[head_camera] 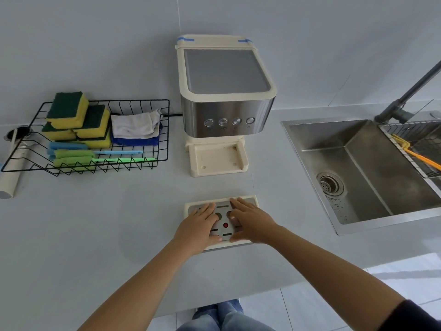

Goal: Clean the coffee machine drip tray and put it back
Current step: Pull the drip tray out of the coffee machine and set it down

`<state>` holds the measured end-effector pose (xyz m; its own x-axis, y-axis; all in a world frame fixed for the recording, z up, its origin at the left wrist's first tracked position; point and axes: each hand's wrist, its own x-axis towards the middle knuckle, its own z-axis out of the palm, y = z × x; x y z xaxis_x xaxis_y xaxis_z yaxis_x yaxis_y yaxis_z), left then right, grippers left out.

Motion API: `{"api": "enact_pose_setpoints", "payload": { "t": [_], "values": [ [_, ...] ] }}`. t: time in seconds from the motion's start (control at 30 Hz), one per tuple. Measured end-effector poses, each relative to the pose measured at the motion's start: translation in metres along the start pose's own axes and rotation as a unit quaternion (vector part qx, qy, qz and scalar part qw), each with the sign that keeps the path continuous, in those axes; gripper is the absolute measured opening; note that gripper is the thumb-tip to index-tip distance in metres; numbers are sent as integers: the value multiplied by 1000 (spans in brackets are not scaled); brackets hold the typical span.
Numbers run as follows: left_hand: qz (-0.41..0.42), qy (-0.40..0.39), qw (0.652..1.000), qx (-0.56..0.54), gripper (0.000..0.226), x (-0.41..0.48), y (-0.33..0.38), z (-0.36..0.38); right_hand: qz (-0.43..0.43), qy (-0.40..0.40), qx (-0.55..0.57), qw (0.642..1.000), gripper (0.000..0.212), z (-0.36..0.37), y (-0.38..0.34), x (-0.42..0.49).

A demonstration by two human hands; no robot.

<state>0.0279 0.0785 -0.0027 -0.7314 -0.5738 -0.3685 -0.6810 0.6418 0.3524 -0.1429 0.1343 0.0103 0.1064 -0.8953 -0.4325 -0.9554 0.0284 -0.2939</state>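
The drip tray (225, 235), cream with a grey metal grate and a red dot, lies on the white counter in front of me. Both hands lie flat on the grate. My left hand (199, 226) covers its left half and my right hand (253, 222) its right half, with the thumbs hooked at the near edge. The coffee machine (226, 91), cream and steel with a row of round buttons, stands behind the tray. Its cream base recess (217, 158) holds nothing.
A steel sink (358, 168) with a grey faucet (410, 91) is at the right, and an orange brush (417, 156) lies in its wire rack. At the left, a black wire basket (164, 130) holds sponges (78, 118), folded cloths (136, 126) and brushes (95, 156). A white tube (12, 173) lies beside it.
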Motion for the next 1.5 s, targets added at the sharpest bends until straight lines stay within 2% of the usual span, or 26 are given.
{"api": "enact_pose_setpoints", "payload": {
  "t": [0.43,0.87,1.13,1.3,1.5],
  "values": [
    [36,26,999,25,62,16,16,-24,-26,57,-50,997,62,-22,25,-9],
    [45,60,997,35,52,101,100,-26,-63,81,-114,988,57,-68,140,-32],
    [5,45,998,49,54,146,137,-11,-76,65,-131,986,61,-69,198,-25],
    [-25,29,998,59,50,157,144,-4,-67,45,-125,989,60,-58,211,-19],
    [-47,8,996,76,56,167,149,0,-60,13,-132,989,64,-49,217,-8]
  ]
}}
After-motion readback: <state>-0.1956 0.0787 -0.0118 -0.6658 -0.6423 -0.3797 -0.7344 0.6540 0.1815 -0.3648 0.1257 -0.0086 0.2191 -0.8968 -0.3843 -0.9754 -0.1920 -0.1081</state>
